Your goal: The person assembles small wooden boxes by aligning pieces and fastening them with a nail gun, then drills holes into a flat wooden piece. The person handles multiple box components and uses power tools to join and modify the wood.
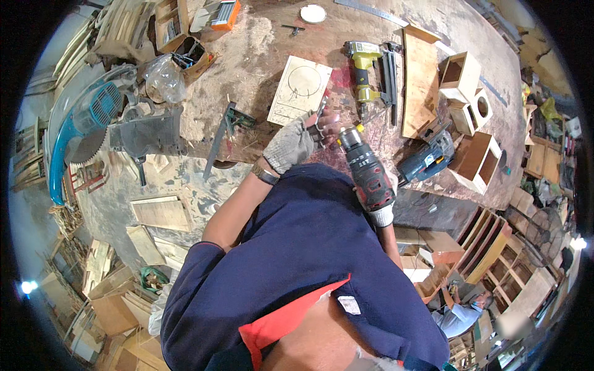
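My right hand, in a pale glove, grips a black and red cordless drill, its chuck pointing away from me. My left hand, in a grey knit glove with bare fingertips, is beside the chuck. Its fingers are bent together around something small and dark that I cannot make out. Just beyond them lies a square plywood panel with a circle marked on it. To the right of the panel rests a green and black nail gun.
A blue mitre saw stands at the left. A clamp lies near the table edge. On the right are a jigsaw, a long board and small wooden boxes. Another person works behind at lower right.
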A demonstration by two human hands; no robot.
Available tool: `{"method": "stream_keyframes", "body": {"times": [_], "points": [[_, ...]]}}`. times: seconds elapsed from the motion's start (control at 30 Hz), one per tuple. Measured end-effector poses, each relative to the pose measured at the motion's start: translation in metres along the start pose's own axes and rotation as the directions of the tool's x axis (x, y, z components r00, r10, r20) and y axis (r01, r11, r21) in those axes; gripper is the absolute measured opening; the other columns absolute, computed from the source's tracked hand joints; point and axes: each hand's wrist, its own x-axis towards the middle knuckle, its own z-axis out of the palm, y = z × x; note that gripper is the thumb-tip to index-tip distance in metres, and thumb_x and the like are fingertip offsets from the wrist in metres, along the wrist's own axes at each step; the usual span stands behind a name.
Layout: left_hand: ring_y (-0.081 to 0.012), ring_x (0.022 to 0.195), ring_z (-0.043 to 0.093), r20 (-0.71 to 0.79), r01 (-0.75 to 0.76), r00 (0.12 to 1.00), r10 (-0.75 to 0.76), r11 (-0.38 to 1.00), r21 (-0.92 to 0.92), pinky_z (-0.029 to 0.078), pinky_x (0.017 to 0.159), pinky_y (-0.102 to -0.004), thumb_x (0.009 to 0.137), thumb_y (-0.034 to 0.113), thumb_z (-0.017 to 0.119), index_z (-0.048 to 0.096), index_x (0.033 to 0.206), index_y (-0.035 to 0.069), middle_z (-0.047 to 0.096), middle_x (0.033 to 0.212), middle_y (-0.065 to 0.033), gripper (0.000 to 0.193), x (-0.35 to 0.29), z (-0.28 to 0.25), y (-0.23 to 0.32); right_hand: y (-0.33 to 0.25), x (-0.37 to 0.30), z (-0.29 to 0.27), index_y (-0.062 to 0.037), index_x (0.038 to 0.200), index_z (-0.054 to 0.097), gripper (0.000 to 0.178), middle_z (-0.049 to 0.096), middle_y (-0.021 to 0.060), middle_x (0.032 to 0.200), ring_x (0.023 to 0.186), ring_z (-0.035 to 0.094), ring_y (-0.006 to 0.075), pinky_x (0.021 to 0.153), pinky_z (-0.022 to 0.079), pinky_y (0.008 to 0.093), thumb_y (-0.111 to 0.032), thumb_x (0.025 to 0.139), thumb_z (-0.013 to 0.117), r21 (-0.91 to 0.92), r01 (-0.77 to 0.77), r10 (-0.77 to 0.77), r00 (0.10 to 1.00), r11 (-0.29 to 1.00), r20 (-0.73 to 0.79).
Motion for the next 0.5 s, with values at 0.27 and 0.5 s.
{"method": "stream_keyframes", "body": {"times": [0.27, 0.5], "points": [[-0.0318, 0.124, 0.061, 0.091, -0.281, 0.959, 0.267, 0.938, 0.205, 0.048, 0.107, -0.0447, 0.107, 0.021, 0.055, 0.059, 0.122, 0.002, 0.063, 0.134, -0.0229, 0.024, -0.021, 0.022, 0.016, -0.009, 0.007, 0.038, -0.0089, 0.126, 0.066, 0.051, 0.072, 0.0091, 0.114, 0.103, 0.07, 0.0269, 0.091, 0.057, 0.0389, -0.032, 0.083, 0.08, -0.436, 0.128, -0.103, 0.991, 0.891, 0.081], [-0.0328, 0.122, 0.065, 0.073, -0.293, 0.956, 0.284, 0.929, 0.225, 0.05, 0.106, -0.0432, 0.105, 0.024, 0.06, 0.066, 0.118, -0.002, 0.068, 0.128, -0.0224, 0.029, -0.043, 0.033, 0.011, 0.013, -0.002, 0.035, -0.016, 0.128, 0.067, 0.047, 0.072, 0.0061, 0.119, 0.113, 0.067, 0.0275, 0.099, 0.053, 0.0416, -0.033, 0.085, 0.078, -0.627, 0.407, -0.374, 0.907, 0.664, 0.194]]}}
